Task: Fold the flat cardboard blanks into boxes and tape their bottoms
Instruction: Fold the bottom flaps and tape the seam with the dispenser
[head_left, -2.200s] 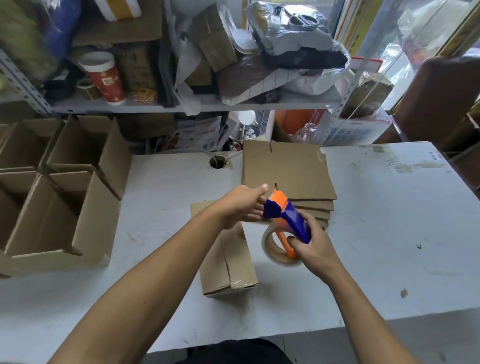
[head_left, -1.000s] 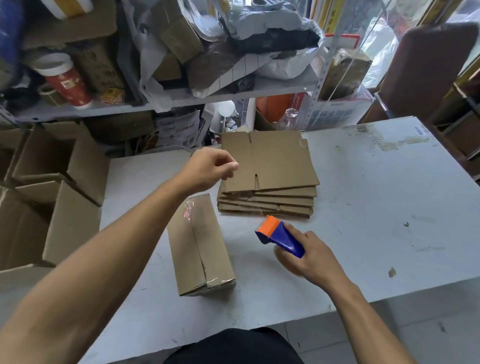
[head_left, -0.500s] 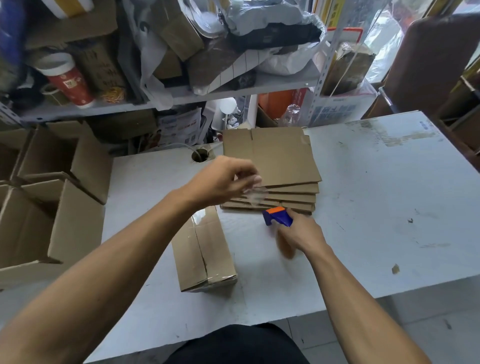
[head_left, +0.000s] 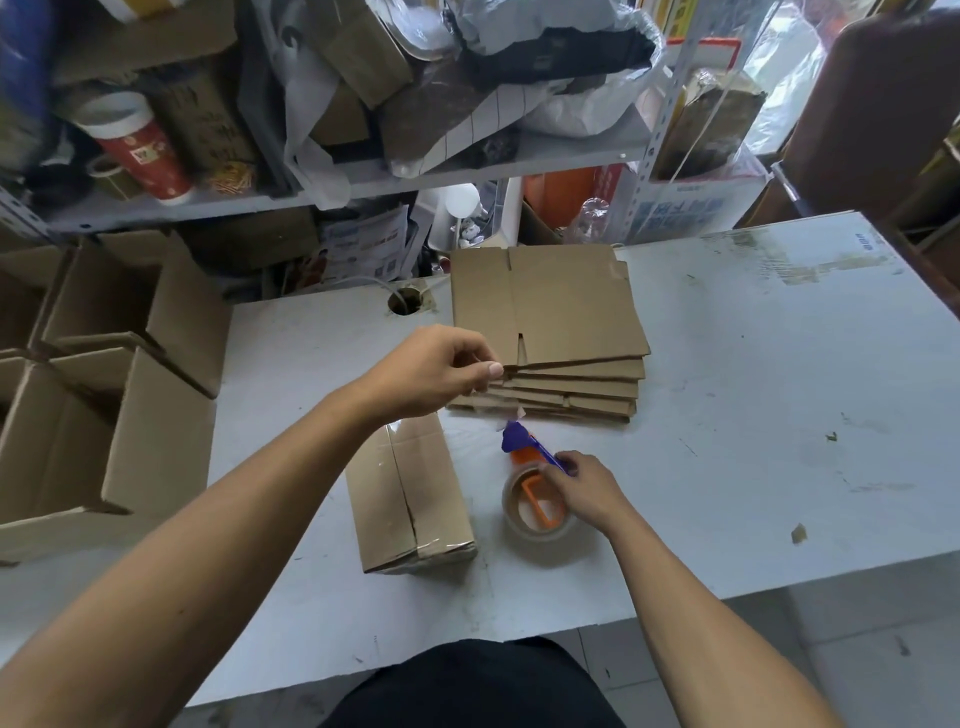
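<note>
Blanks (head_left: 550, 306) stacked, five; one taped box (head_left: 410, 493).

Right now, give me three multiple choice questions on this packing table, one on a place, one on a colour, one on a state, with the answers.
1. Where does the tape dispenser lie relative to the folded box?
A. right of it
B. on top of it
C. left of it

2. What colours is the dispenser?
A. green and white
B. blue and orange
C. all black

3. What is the right hand doing?
A. resting flat on the table
B. lifting a blank
C. gripping the dispenser

Answers: 1 A, it sits on the table beside the box's right side. 2 B, blue handle, orange frame. 3 C, fingers curl round the handle.
</note>
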